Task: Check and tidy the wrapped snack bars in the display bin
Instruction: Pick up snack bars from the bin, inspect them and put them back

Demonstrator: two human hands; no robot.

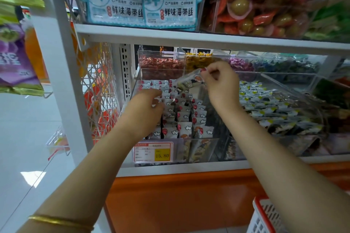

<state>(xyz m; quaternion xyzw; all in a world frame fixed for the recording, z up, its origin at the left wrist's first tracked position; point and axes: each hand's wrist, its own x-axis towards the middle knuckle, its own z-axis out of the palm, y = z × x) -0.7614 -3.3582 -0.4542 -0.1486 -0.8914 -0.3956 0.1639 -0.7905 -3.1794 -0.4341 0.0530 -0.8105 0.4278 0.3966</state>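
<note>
One bar pinched above bin by right hand, left hand inside

The lower shelf is a white board above an orange base panel. At its front left stands a clear display bin holding rows of wrapped snack bars, set upright. A price tag reading 15.80 is fixed to its front wall. Just beside it on the right stands a second clear bin of yellow-marked packets. Along the back, smaller clear bins hold red-wrapped sweets, yellow-wrapped sweets and purple and blue sweets. The upper shelf carries seaweed packs and a clear tub of orange and olive-coloured snacks.
</note>
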